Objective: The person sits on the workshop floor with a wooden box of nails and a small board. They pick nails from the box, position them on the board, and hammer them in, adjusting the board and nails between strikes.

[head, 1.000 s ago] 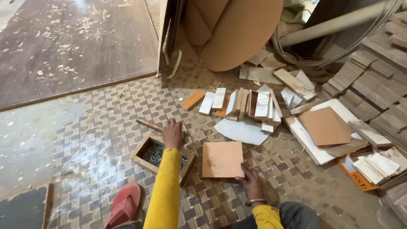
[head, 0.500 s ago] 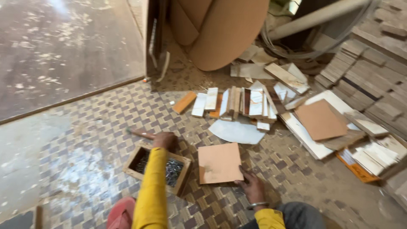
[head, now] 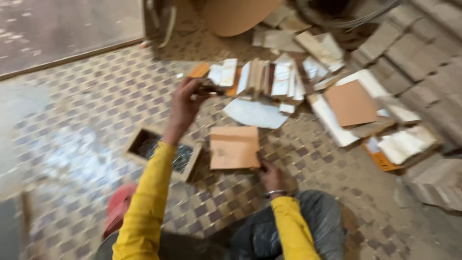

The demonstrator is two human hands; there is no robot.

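Note:
My left hand [head: 185, 103] is raised above the patterned floor and closed around a slim dark tool [head: 211, 89]; blur hides what kind it is. Below it, by my yellow sleeve, sits a small open wooden box [head: 139, 144] holding dark metal bits. My right hand [head: 270, 174] rests on the floor with its fingers touching the near right edge of a flat square tan board [head: 234, 147].
A row of wood offcuts and white pieces [head: 269, 79] lies beyond the board, with a white scrap [head: 255, 113] in front. Boards and stacked panels [head: 351, 103] fill the right side. A red sandal [head: 118, 209] lies at lower left. A raised floor slab [head: 62, 29] is at far left.
My left hand has picked the tool up off the floor by the box and lifted it forward and right. The right hand stays at the board. The view has shifted closer.

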